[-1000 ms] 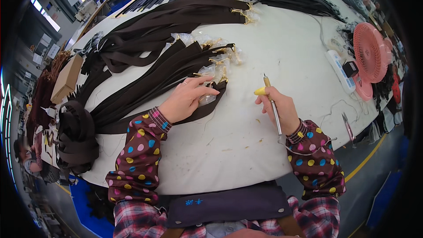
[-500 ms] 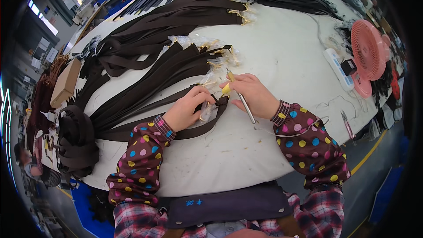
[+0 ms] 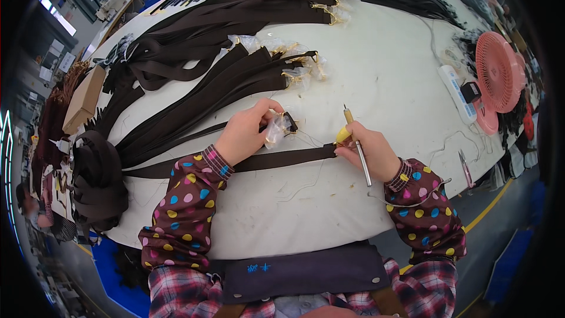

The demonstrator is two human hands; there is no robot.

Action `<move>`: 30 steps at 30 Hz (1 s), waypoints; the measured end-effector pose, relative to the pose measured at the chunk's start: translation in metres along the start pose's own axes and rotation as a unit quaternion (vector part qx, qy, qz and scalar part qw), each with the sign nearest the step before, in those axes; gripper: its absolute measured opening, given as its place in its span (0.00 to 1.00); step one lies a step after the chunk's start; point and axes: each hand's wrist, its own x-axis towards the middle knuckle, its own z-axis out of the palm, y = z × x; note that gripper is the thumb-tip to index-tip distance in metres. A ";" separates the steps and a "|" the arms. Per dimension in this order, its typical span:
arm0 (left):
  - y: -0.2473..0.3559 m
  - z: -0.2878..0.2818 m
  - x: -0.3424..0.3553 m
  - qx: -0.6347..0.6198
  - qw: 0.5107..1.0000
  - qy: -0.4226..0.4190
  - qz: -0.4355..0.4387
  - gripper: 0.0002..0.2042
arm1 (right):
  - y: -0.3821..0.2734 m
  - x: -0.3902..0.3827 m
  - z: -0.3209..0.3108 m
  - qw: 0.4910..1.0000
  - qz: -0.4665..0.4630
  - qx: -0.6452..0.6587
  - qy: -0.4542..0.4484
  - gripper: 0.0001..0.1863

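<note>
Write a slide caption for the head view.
Over a white table, the left grip holds clear plastic while the right grip holds a pen-like tool and a dark strap by its end.

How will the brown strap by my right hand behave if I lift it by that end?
The strap is probably floppy, since it runs toward a bundle slumped in loose loops. It looks flat and thin, so it's likely light and unlikely to roll. Being long, it would probably sag behind your right hand.

Strap (image 3: 282,161) partly behind left sleeve (image 3: 182,212)
</note>
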 end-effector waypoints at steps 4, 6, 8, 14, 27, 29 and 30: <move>-0.010 0.017 0.010 0.068 0.990 0.074 0.099 0.08 | -0.003 0.003 0.005 0.999 -0.008 -0.002 0.031 0.14; -0.008 0.018 0.015 0.097 0.991 0.077 0.054 0.09 | -0.002 0.003 0.007 0.999 -0.010 0.004 0.046 0.14; -0.004 0.016 0.016 0.123 0.991 0.044 0.006 0.09 | -0.002 0.003 0.008 0.999 -0.007 0.007 0.049 0.14; -0.015 -0.010 0.007 -0.058 0.992 -0.115 0.012 0.12 | 0.001 0.004 0.003 0.997 0.012 -0.002 0.078 0.13; -0.012 -0.027 0.015 -0.272 0.956 0.104 -0.026 0.12 | 0.000 0.004 0.000 0.998 0.013 0.014 0.054 0.12; -0.008 -0.032 0.014 -0.252 0.963 0.092 -0.026 0.11 | 0.005 0.005 0.002 0.998 0.021 -0.015 0.056 0.15; -0.004 -0.035 0.013 -0.243 0.966 0.084 -0.026 0.11 | 0.007 0.007 0.003 0.998 0.020 -0.023 0.055 0.15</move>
